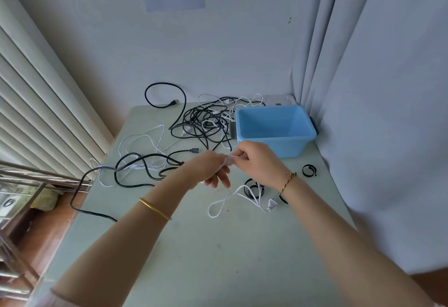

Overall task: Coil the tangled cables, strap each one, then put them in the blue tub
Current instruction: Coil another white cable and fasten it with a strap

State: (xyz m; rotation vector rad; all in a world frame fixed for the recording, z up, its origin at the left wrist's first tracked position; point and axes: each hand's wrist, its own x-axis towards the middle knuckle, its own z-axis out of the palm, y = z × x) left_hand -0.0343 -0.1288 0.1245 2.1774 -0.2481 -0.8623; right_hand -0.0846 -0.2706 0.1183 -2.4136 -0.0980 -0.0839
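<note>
The table [218,258] stands in a corner, with a wall behind it, the curtain [388,112] on its right and the blinds [36,112] on its left. The tub [276,145] sits at the back right, and the tangled heap [203,125] lies just left of it, touching its side. Nearer the left edge sprawl looser cables [135,166] — one hangs over that edge. Before the tub, above the table's middle, the left hand [208,171] and right hand [257,161] meet on a thin cable [232,200], which trails down onto the table beneath the right wrist, across some straps [252,189]. One strap ring [309,170] lies apart, further right.
</note>
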